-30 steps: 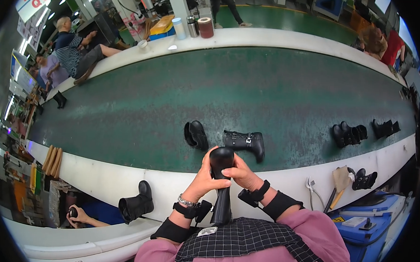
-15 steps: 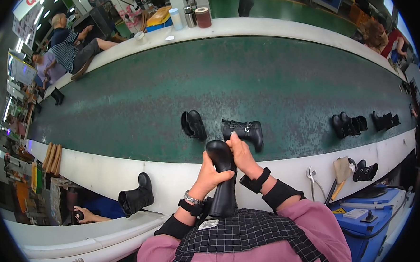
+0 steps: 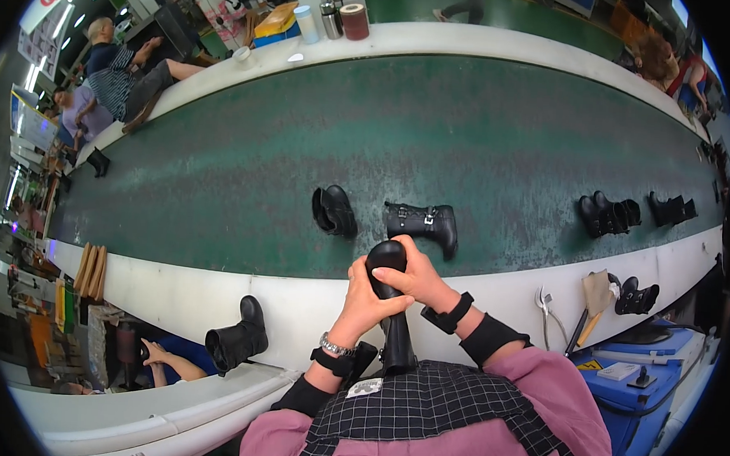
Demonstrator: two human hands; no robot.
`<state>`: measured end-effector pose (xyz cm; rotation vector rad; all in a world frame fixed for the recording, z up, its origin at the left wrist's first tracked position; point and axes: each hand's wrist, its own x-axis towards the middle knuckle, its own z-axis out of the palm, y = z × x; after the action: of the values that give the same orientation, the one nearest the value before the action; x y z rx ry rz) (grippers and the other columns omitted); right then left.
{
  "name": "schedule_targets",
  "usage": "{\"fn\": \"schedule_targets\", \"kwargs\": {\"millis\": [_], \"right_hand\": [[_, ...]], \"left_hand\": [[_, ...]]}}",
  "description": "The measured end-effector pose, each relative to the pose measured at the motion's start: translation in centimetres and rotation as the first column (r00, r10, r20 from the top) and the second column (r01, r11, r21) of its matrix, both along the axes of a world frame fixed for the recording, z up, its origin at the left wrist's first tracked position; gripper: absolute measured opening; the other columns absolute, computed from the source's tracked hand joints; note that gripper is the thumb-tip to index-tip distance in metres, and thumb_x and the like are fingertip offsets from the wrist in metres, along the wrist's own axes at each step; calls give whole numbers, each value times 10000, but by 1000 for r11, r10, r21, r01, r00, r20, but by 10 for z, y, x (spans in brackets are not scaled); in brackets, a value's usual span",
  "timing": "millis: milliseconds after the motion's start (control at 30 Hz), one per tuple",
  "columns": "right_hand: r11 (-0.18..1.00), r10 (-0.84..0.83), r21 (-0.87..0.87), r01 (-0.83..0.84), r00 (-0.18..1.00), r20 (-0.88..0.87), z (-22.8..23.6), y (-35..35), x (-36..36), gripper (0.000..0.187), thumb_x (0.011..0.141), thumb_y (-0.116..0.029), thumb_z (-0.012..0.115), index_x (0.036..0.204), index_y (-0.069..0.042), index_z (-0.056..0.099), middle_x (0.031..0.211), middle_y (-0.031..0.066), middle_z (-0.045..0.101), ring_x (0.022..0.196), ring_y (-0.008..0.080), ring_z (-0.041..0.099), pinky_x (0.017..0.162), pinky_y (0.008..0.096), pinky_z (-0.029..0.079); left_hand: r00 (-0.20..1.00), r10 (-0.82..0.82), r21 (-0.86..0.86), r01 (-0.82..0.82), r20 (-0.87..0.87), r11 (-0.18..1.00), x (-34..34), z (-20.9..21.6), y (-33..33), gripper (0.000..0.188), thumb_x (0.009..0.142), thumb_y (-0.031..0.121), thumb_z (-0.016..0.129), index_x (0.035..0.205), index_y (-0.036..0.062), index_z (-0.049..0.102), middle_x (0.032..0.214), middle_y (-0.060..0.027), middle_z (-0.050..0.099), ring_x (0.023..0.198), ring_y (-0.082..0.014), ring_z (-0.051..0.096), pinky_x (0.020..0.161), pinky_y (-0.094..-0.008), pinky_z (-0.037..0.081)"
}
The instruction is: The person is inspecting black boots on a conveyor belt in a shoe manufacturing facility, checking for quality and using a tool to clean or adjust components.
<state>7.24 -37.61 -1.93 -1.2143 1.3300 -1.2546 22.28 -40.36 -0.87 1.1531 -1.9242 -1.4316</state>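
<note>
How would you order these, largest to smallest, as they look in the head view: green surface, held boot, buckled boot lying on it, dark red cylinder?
1. Green surface
2. Held boot, partly covered, nearer the camera
3. Buckled boot
4. Dark red cylinder

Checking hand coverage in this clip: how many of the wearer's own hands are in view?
2: the left hand on the left of the black boot, the right hand on its right. Some fingers are hidden behind the boot.

Pink sleeves [image 3: 550, 403] frame a white-checked black apron [image 3: 430, 401].
</note>
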Motion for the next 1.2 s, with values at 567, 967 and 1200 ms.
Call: {"fn": "schedule_targets", "kwargs": {"millis": [567,967,1200], "right_hand": [[996,-74,-61,60,963,-260,-11,1,-4,450,929,-325,477,1267,-33,419,1053,237,603,955,398,603,797,408,476],[987,83,130,-99,989,123,-68,18,-4,641,925,-336,491,1432,-32,242,1406,175,344,1276,281,387,1053,360,297],[992,108,70,-105,993,-36,-62,5,-22,621,923,-252,513,1459,-109,232,1510,152,168,1378,238,206,1054,362,285]], "left_hand": [[884,261,721,115,-387,683,-10,-32,-8,620,686,194,682,1230,43,425,955,-91,565,728,-184,603,605,-277,518],[765,527,927,280,-372,248,-16,-74,-37,347,879,382,543,985,57,605,872,-106,629,726,-224,625,658,-331,541],[737,459,868,406,-497,287,-26,-44,-59,425,916,463,486,1024,68,600,897,-77,638,762,-188,636,659,-294,534]]}}
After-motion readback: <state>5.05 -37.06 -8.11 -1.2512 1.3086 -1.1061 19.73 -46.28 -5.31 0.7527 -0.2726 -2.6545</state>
